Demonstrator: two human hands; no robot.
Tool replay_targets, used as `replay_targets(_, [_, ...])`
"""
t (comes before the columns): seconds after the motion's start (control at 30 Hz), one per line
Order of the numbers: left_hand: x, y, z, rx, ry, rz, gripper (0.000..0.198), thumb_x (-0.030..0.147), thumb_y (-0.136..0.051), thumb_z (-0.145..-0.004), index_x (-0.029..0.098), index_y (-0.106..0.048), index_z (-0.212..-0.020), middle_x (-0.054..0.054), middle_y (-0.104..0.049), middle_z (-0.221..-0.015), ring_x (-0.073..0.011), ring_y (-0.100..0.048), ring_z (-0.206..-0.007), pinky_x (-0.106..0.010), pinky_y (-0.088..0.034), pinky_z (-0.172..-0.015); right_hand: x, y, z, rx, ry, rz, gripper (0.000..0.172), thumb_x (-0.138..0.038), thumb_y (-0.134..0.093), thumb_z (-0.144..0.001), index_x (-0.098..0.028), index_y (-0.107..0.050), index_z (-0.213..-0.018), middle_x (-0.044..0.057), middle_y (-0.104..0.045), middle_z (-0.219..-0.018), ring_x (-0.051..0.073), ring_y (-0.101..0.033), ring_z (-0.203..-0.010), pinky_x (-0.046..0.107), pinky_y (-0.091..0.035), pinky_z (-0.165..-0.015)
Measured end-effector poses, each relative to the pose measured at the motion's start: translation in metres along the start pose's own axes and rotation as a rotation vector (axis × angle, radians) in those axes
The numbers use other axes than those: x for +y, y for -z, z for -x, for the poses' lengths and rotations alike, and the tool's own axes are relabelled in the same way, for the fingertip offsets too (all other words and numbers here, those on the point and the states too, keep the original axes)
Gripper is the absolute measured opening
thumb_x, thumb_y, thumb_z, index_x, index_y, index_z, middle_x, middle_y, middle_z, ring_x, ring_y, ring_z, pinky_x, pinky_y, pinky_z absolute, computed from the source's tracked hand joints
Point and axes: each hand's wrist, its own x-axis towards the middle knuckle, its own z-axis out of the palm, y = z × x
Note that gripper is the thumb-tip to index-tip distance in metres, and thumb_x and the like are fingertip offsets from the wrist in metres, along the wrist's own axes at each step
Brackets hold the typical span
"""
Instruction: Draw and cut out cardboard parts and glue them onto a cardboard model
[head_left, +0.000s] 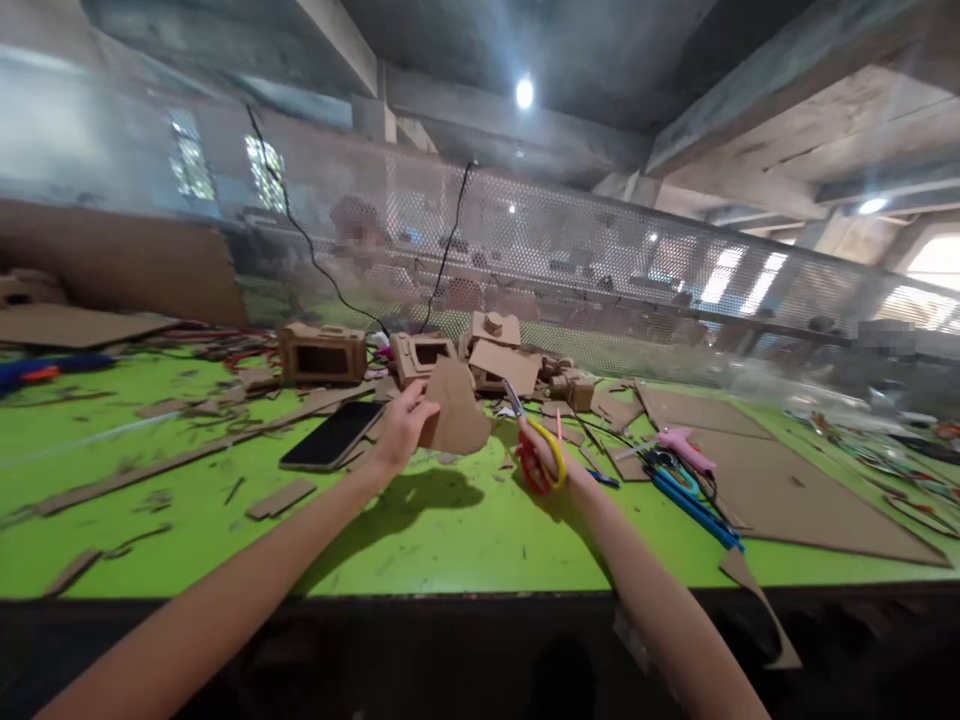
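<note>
My left hand point(403, 425) grips a brown cardboard piece point(457, 410) with a rounded lower edge, holding it up above the green table point(450, 540). My right hand point(551, 462) is closed in the red and yellow handles of a pair of scissors point(534, 440). The scissor blades point up and left, with their tips just right of the cardboard piece. A black phone point(334, 434) lies flat on the table just left of my left hand.
Small cardboard boxes point(322, 352) and models stand at the back of the table. A pink glue gun point(686, 446), blue tools point(694, 505) and a large cardboard sheet point(795, 490) lie to the right. Cardboard strips and scraps litter the left side. A mesh fence runs behind.
</note>
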Motion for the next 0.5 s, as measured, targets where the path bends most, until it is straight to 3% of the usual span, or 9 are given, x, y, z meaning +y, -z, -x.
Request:
replay_targets(0.17, [-0.003, 0.004, -0.005, 0.067, -0.046, 0.025, 0.026, 0.03, -0.059, -0.059, 0.019, -0.062, -0.083, 0.001, -0.068, -0.073, -0.0181, -0.061, -0.068, -0.024, -0.047, -0.059, -0.002, -0.008, 0.001, 0.02, 0.011, -0.2, 0.06, -0.075, -0.041, -0.082, -0.02, -0.056, -0.063, -0.007, -0.036, -0.038, 0.007, -0.03, -0.028, 0.021, -0.027, -0.028])
replay_targets(0.3, [-0.003, 0.006, -0.008, 0.095, -0.069, 0.074, 0.027, 0.03, -0.058, -0.061, 0.019, -0.061, -0.085, -0.001, -0.069, -0.081, -0.0197, -0.063, -0.08, -0.025, -0.05, -0.069, -0.009, -0.011, 0.006, 0.018, 0.016, -0.256, 0.064, -0.079, -0.041, -0.08, -0.018, -0.056, -0.064, -0.006, -0.038, -0.042, 0.006, -0.031, -0.031, 0.02, -0.028, -0.031])
replay_targets(0.5, [-0.002, 0.005, -0.012, 0.029, -0.145, 0.007, 0.036, 0.033, -0.057, -0.065, 0.019, -0.062, -0.098, -0.002, -0.071, -0.097, -0.0236, -0.063, -0.099, -0.032, -0.052, -0.085, -0.017, -0.013, 0.01, -0.013, -0.001, -0.215, 0.065, -0.081, -0.042, -0.076, -0.018, -0.057, -0.07, -0.006, -0.04, -0.046, 0.007, -0.034, -0.035, 0.021, -0.028, -0.034])
